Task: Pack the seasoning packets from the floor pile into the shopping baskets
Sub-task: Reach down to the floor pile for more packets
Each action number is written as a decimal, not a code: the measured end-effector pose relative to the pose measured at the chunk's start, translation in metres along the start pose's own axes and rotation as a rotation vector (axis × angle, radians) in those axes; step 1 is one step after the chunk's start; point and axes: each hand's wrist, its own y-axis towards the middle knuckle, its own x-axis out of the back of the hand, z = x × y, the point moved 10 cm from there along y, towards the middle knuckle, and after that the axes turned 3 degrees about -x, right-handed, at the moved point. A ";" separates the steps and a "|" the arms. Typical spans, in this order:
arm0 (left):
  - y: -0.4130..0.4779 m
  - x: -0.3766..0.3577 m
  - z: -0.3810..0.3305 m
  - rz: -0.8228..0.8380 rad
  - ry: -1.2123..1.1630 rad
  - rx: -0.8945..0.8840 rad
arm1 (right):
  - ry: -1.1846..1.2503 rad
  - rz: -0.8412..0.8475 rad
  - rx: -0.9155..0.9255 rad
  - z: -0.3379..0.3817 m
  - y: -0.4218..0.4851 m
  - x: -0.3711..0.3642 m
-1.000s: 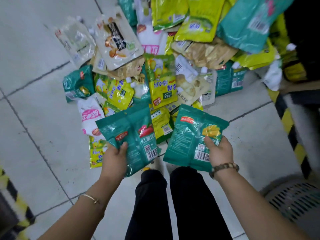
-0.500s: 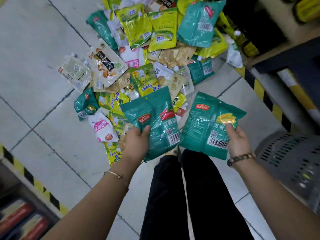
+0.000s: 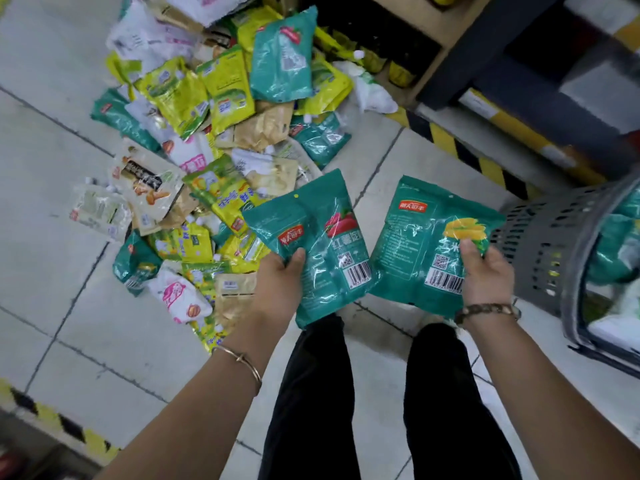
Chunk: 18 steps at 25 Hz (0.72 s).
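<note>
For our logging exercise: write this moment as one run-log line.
left grip: holds red-print packet | right grip: holds corn packet | basket: right, partly filled | pile: on floor

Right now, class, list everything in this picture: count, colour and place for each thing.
packet pile: many, yellow, teal, white, tan, on the floor
red-picture packet: one, teal, held, centre
yellow-picture packet: one, teal, held, right of it
basket: one, grey, right edge, teal packets inside
striped edging: two strips, yellow-black, upper right, lower left
legs: two, black trousers, bottom centre
left hand: one, grips red-picture packet
right hand: one, grips yellow-picture packet
</note>
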 end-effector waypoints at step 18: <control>-0.132 -0.394 -0.056 0.297 0.387 -0.355 | 0.090 -0.261 0.077 -0.099 0.138 0.383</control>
